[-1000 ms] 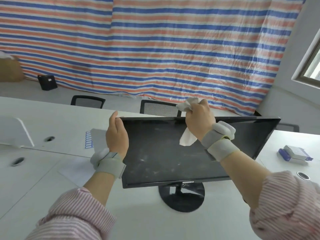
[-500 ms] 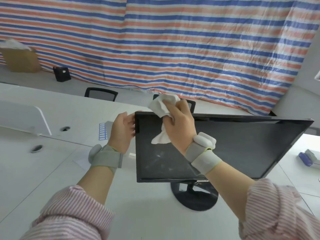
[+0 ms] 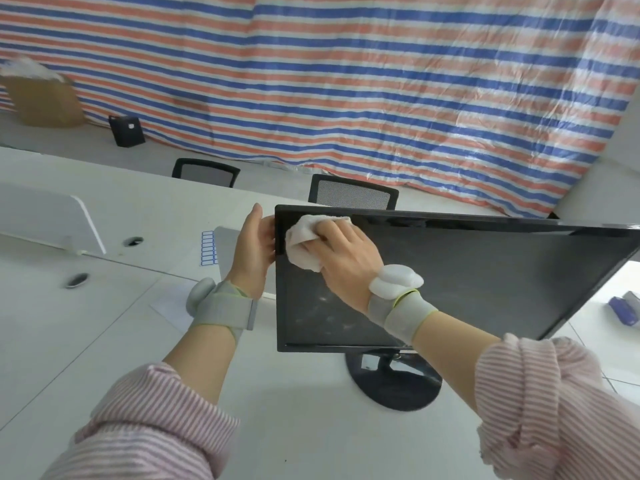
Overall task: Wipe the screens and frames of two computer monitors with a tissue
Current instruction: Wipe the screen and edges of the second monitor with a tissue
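Observation:
A black monitor (image 3: pixel 467 278) stands on a round black base (image 3: pixel 394 386) on the white desk, its dark screen smudged with dust in the lower left. My right hand (image 3: pixel 343 251) presses a crumpled white tissue (image 3: pixel 303 245) flat against the screen's upper left corner. My left hand (image 3: pixel 254 247) grips the monitor's left edge near the top, fingers wrapped behind the frame. Both wrists carry grey bands. Only one monitor is in view.
The white desk (image 3: pixel 104 334) has round cable holes (image 3: pixel 76 279) and a white divider panel (image 3: pixel 45 220) at left. A sheet of blue labels (image 3: pixel 207 247) lies behind my left hand. Two black chairs (image 3: pixel 353 194) stand beyond the desk. Blue and white items (image 3: pixel 625 308) lie at right.
My right hand slid the tissue left along the top edge and then down onto the screen's upper left corner. My left hand stays on the left edge. The view shifted left.

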Available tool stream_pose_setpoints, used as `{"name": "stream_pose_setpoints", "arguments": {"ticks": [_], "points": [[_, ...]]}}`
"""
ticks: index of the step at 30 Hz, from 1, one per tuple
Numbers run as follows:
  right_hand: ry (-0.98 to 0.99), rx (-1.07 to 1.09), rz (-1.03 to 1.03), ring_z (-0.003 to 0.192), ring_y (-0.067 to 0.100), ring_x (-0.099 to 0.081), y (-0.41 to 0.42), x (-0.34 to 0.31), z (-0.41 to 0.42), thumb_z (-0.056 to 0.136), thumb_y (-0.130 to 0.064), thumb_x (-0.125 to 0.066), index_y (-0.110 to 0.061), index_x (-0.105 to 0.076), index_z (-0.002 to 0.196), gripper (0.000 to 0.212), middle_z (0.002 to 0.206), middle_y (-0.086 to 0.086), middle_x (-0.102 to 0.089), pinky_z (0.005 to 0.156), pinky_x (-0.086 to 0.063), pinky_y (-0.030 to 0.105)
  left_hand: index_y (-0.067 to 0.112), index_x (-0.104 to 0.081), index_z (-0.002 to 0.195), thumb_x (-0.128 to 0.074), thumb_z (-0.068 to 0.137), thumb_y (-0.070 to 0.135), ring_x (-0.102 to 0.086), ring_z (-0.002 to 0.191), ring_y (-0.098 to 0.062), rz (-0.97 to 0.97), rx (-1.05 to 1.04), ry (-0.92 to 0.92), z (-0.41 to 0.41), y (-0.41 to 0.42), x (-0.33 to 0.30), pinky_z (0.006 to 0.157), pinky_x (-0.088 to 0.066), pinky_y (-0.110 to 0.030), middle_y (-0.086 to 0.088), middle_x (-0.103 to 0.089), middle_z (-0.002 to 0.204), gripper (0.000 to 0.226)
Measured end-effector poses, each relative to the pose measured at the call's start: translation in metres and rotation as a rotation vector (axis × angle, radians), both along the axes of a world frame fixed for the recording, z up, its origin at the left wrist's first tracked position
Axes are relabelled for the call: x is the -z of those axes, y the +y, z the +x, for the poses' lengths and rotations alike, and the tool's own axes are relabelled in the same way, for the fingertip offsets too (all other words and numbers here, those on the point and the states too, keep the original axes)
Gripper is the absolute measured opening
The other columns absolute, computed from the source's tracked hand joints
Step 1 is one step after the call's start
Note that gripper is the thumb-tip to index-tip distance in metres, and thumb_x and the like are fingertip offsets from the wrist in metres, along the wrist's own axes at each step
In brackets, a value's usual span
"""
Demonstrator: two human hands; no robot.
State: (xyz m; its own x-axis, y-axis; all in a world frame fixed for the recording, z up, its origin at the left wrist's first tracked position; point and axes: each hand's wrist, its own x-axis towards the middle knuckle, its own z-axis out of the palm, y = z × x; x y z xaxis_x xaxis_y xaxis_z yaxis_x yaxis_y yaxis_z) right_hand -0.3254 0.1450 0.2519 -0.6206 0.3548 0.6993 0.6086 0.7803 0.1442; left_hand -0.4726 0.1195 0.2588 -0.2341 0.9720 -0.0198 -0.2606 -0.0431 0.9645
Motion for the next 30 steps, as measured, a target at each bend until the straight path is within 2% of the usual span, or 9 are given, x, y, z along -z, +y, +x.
{"name": "stream_pose_setpoints", "arguments": {"ticks": [3, 6, 10, 12, 14, 17, 23, 26, 30], "points": [[-0.041, 0.021, -0.020, 0.093, 0.028, -0.044, 0.002, 0.025, 0.003, 0.061, 0.004, -0.069, -0.005, -0.063, 0.095, 0.036, 0.108, 0.009, -0.049, 0.067, -0.051, 0.036, 0.019, -0.062, 0.111, -0.025, 0.094, 0.057, -0.059, 0.110, -0.019, 0.011, -0.105, 0.020, 0.014, 0.000, 0.003, 0.100, -0.045, -0.038, -0.004, -0.066, 0.113, 0.055], [-0.280, -0.041, -0.144, 0.090, 0.032, -0.056, -0.002, 0.069, 0.003, 0.060, 0.006, -0.070, -0.003, -0.065, 0.095, 0.036, 0.104, 0.012, -0.060, 0.065, -0.057, 0.041, 0.025, -0.049, 0.133, -0.039, 0.069, 0.079, -0.046, 0.128, -0.019, -0.012, -0.201, 0.017, 0.023, 0.000, 0.002, 0.111, -0.034, -0.042, 0.003, -0.052, 0.138, 0.084], [-0.144, 0.009, -0.325, 0.089, 0.027, -0.042, -0.013, 0.085, 0.013, 0.052, 0.010, -0.070, -0.002, -0.065, 0.092, 0.042, 0.107, 0.002, -0.045, 0.042, -0.052, 0.033, 0.021, -0.041, 0.138, -0.035, 0.091, 0.058, -0.037, 0.134, -0.019, -0.009, -0.305, 0.078, 0.028, 0.001, -0.006, 0.113, -0.028, -0.035, 0.001, -0.041, 0.146, 0.059], [0.018, -0.025, -0.254, 0.089, 0.024, -0.036, -0.018, 0.057, 0.014, 0.059, 0.007, -0.064, -0.006, -0.066, 0.100, 0.043, 0.108, 0.000, -0.037, 0.046, -0.049, 0.028, 0.020, -0.045, 0.132, -0.034, 0.095, 0.049, -0.040, 0.131, -0.020, -0.009, -0.340, 0.071, 0.030, 0.006, -0.004, 0.111, -0.031, -0.035, -0.002, -0.046, 0.141, 0.048], [0.133, -0.061, -0.171, 0.093, 0.025, -0.036, -0.015, 0.023, 0.009, 0.065, 0.005, -0.057, -0.009, -0.064, 0.109, 0.047, 0.112, -0.001, -0.037, 0.051, -0.045, 0.029, 0.024, -0.055, 0.105, -0.036, 0.096, 0.046, -0.050, 0.119, -0.023, 0.002, -0.348, 0.049, 0.031, 0.009, -0.005, 0.107, -0.038, -0.038, -0.004, -0.058, 0.118, 0.031], [0.145, -0.024, -0.098, 0.092, 0.024, -0.036, -0.002, -0.001, -0.007, 0.065, 0.003, -0.054, -0.010, -0.066, 0.106, 0.044, 0.112, -0.002, -0.036, 0.049, -0.040, 0.025, 0.024, -0.056, 0.074, -0.041, 0.088, 0.052, -0.060, 0.098, -0.025, 0.004, -0.361, 0.059, 0.028, 0.012, -0.007, 0.093, -0.047, -0.042, -0.002, -0.061, 0.084, 0.035], [-0.187, -0.025, -0.221, 0.089, 0.021, -0.036, -0.005, 0.072, 0.000, 0.052, 0.002, -0.075, -0.008, -0.067, 0.091, 0.041, 0.108, 0.001, -0.048, 0.042, -0.049, 0.027, 0.019, -0.038, 0.063, -0.038, 0.096, 0.041, -0.042, 0.066, -0.008, -0.018, -0.407, 0.146, 0.026, 0.011, -0.006, 0.063, -0.036, -0.023, 0.002, -0.042, 0.068, 0.039], [-0.062, -0.022, -0.216, 0.085, 0.024, -0.039, -0.010, 0.068, 0.011, 0.056, 0.005, -0.069, -0.007, -0.066, 0.094, 0.040, 0.105, 0.002, -0.049, 0.041, -0.048, 0.027, 0.015, -0.033, 0.059, -0.040, 0.094, 0.043, -0.037, 0.062, -0.012, -0.031, -0.399, 0.176, 0.022, 0.010, -0.007, 0.066, -0.033, -0.031, -0.001, -0.035, 0.062, 0.045], [0.177, -0.029, -0.117, 0.093, 0.026, -0.040, -0.006, 0.014, -0.007, 0.072, -0.005, -0.034, -0.013, -0.062, 0.111, 0.049, 0.112, -0.001, -0.041, 0.048, -0.040, 0.024, 0.017, -0.048, 0.062, -0.043, 0.091, 0.042, -0.046, 0.069, -0.017, -0.042, -0.337, 0.159, 0.014, 0.011, -0.007, 0.068, -0.037, -0.031, -0.002, -0.049, 0.068, 0.039]]}}
